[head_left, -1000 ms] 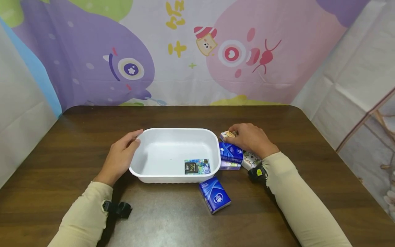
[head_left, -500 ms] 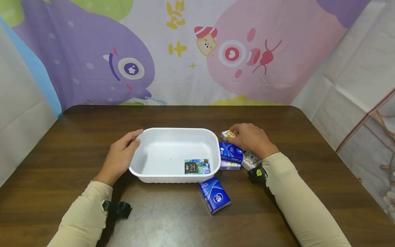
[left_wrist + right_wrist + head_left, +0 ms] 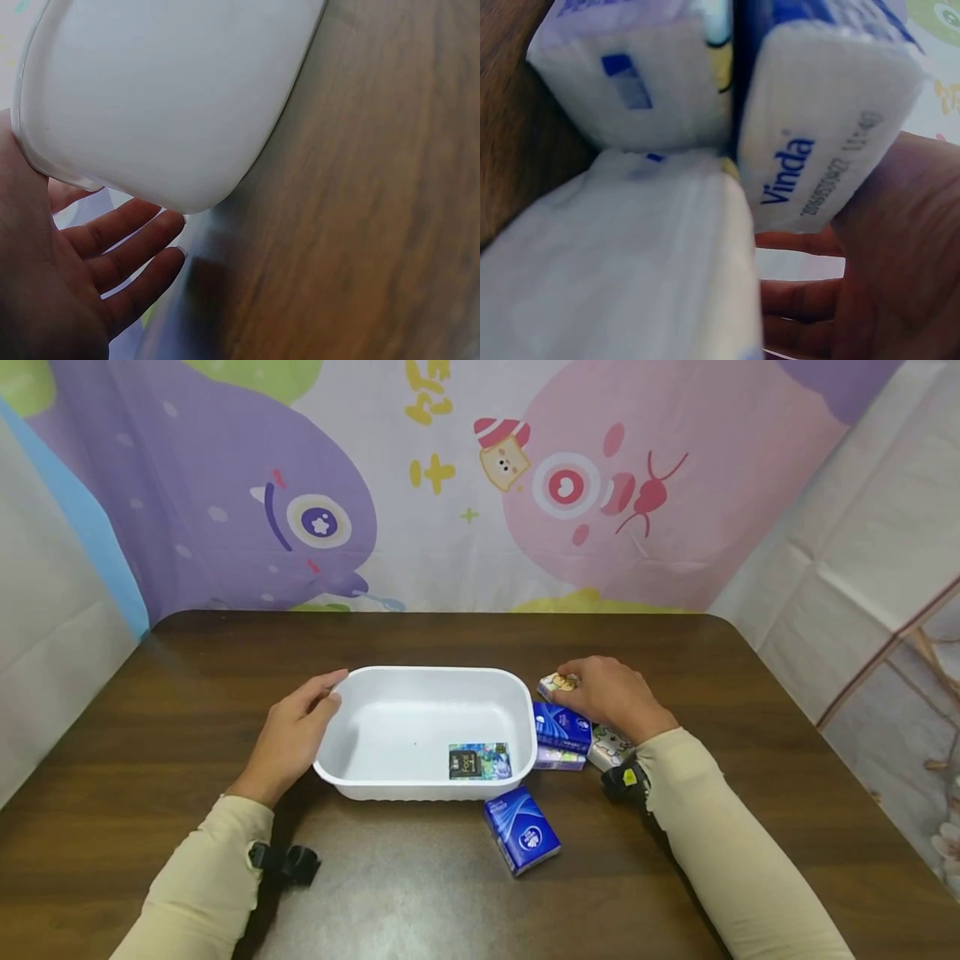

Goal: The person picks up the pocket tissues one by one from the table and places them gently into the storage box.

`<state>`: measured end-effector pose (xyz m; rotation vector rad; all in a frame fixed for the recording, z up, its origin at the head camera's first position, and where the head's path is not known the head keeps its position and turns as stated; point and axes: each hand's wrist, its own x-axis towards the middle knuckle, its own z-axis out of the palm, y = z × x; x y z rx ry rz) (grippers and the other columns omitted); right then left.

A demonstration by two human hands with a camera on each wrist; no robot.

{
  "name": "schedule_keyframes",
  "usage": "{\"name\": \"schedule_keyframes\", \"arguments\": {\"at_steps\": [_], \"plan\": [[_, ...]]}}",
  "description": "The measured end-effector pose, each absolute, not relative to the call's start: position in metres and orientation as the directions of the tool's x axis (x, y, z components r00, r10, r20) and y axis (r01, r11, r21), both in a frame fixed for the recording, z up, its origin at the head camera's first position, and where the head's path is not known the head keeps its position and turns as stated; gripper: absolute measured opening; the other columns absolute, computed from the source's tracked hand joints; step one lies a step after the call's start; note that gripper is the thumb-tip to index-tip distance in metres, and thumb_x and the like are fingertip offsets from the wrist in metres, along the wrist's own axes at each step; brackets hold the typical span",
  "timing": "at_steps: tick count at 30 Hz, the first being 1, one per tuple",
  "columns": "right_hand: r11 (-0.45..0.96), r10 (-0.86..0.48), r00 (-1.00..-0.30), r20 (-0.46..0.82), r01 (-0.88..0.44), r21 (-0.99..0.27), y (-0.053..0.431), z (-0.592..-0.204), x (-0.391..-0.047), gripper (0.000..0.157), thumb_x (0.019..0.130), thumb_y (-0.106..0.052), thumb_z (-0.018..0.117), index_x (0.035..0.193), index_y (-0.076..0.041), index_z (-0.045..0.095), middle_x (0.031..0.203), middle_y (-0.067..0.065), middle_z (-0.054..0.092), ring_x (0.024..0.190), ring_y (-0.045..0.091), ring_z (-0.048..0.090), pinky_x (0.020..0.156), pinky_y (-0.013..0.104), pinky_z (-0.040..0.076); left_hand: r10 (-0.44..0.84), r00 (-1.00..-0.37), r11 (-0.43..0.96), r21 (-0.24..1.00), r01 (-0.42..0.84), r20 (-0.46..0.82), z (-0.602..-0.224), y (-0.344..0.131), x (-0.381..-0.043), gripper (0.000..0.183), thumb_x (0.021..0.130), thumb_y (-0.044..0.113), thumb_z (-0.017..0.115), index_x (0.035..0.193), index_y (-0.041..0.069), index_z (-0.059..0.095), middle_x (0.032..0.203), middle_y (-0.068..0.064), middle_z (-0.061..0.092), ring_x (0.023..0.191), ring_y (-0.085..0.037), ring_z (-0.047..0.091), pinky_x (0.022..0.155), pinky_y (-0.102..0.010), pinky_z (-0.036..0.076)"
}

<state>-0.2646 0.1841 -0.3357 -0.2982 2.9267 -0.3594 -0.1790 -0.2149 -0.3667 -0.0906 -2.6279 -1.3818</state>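
Note:
My left hand [image 3: 288, 735] holds the left side of the white plastic tub [image 3: 420, 791], thumb at the rim. In the left wrist view its other fingers [image 3: 135, 255] spread beneath the tub's outer wall. A tissue pack with a coloured print [image 3: 487, 762] lies inside the tub, at its front right. Beyond the tub's right end, my right hand [image 3: 615, 697] pinches a small cartoon-printed tissue pack [image 3: 557, 683] between thumb and fingers; the hand covers part of it. The right wrist view does not show that grip clearly.
Right of the tub, a blue tissue pack [image 3: 562, 728] rests against a purple one [image 3: 561, 760], with a white cartoon pack [image 3: 609, 747] beside them under my right wrist. Another blue pack [image 3: 521, 831] lies at the tub's front right corner. A printed cloth hangs behind the table.
The head view has tilted slightly. Both hands keep nearly the same place; the cartoon pack at my right hand has shifted very slightly to the right.

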Motion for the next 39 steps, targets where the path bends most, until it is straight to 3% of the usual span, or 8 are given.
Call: {"name": "schedule_keyframes", "arguments": {"at_steps": [33, 39], "plan": [[0.956, -0.179, -0.978, -0.109, -0.146, -0.255, 0.1827, -0.3374, -0.2648, 0.059, 0.094, -0.050, 0.063, 0.140, -0.014, 0.057, 0.135, 0.016, 0.059, 0.116, 0.037, 0.054, 0.096, 0.062, 0.043, -0.022, -0.987, 0.571, 0.812, 0.119, 0.160, -0.3661, -0.2156, -0.1795, 0.044, 0.107, 0.033, 0.044, 0.148, 0.018, 0.051, 0.131, -0.017, 0.061, 0.118, -0.032, 0.055, 0.095, -0.049, 0.043], [0.950, -0.175, -0.981, -0.078, -0.148, -0.275, 0.1829, -0.3374, -0.2651, 0.058, 0.094, -0.049, 0.063, 0.140, -0.014, 0.057, 0.127, 0.014, 0.062, 0.104, 0.033, 0.057, 0.090, 0.055, 0.048, -0.019, -0.987, 0.568, 0.814, 0.121, 0.160, -0.3661, -0.2159, -0.1786, 0.045, 0.107, 0.032, 0.044, 0.148, 0.017, 0.051, 0.139, -0.016, 0.057, 0.122, -0.032, 0.053, 0.097, -0.052, 0.043]]}}
